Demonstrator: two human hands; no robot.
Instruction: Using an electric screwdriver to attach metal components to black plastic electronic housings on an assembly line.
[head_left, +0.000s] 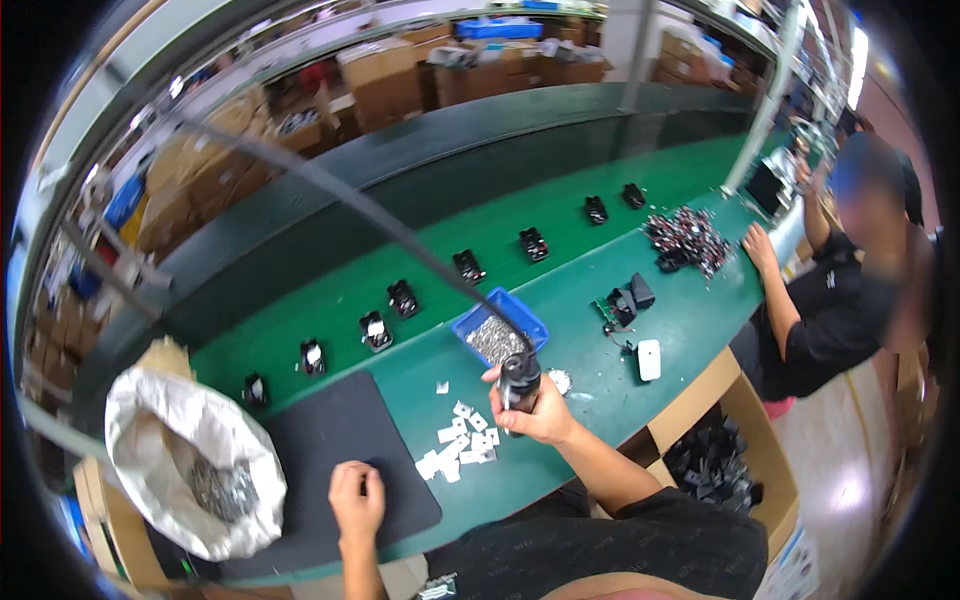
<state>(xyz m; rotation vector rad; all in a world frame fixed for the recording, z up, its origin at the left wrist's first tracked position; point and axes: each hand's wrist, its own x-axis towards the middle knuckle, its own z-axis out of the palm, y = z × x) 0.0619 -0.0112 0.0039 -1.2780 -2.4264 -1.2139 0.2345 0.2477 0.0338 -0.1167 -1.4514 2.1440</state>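
Note:
My right hand [540, 412] is wrapped round a black electric screwdriver [519, 375], which stands roughly upright with a dark cord [385, 225] running up and to the left. Just beyond it sits a blue bin [538, 328] of small metal screws. Over the black mat [335, 425] my left hand [358, 497] is closed with curled fingers. Whatever it may hold is hidden. Between the hands, on the green bench, lies a loose pile of small white pieces [460, 440].
Several black device housings [467, 266] line the green conveyor [430, 235]. At left stands a white sack [130, 440] of small clear parts. On the right are a heap of wired parts [690, 240], a white device [649, 360], a carton [780, 450] of black parts, and another person [830, 300].

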